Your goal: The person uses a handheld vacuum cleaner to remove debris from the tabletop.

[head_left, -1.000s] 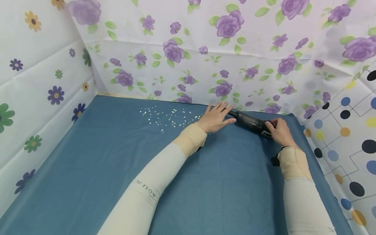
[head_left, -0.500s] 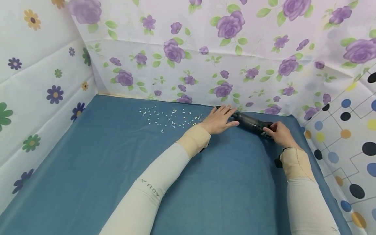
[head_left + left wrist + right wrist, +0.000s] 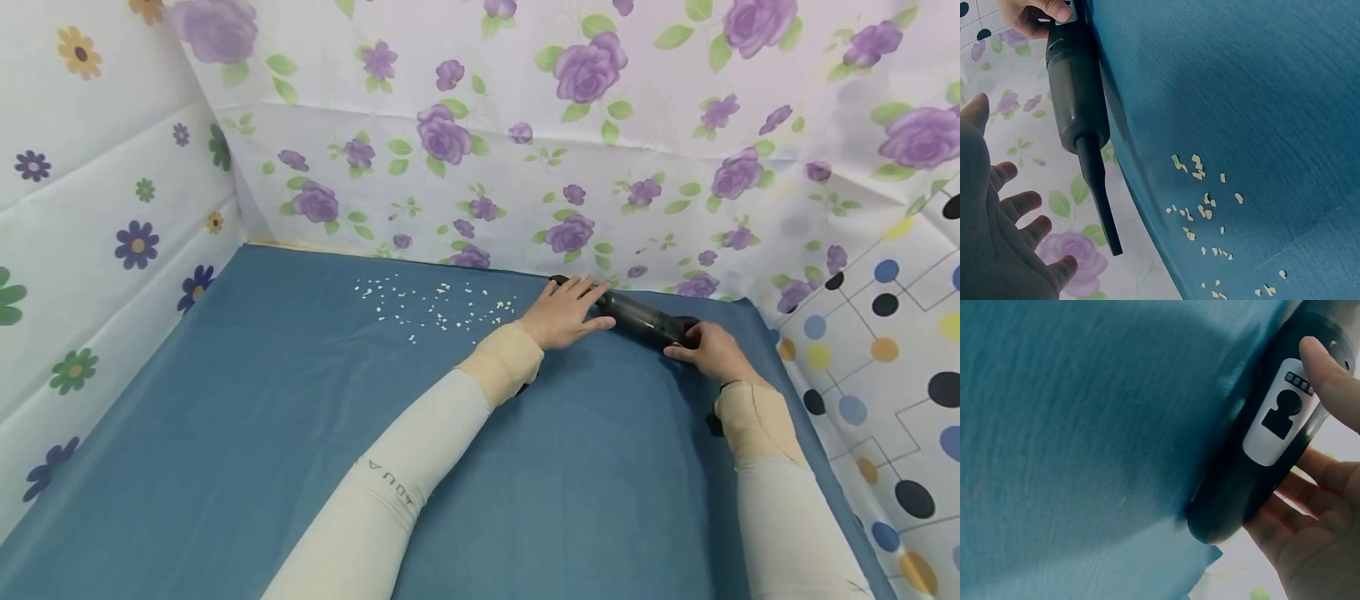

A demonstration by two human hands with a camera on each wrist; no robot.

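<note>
A black handheld vacuum cleaner (image 3: 641, 321) with a narrow nozzle lies near the back edge of the blue cloth. My right hand (image 3: 716, 354) holds its rear end; in the right wrist view the thumb lies by the light control panel (image 3: 1263, 440) and the fingers reach under the body. Over the nozzle, in the head view, is my left hand (image 3: 562, 315) with its fingers spread. The left wrist view shows that hand (image 3: 1004, 206) apart from the nozzle (image 3: 1099, 187), holding nothing. Small pale crumbs (image 3: 442, 321) are scattered to the left of the left hand.
The blue cloth (image 3: 300, 417) covers the work surface. A purple-flowered sheet (image 3: 450, 192) stands along the back, a flower-print sheet (image 3: 97, 275) on the left, and a dotted sheet (image 3: 847, 367) on the right, close to the right arm.
My left hand has shifted slightly right, uncovering the nozzle's tip. The right thumb has moved down toward the near side of the vacuum cleaner. The crumbs lie as before.
</note>
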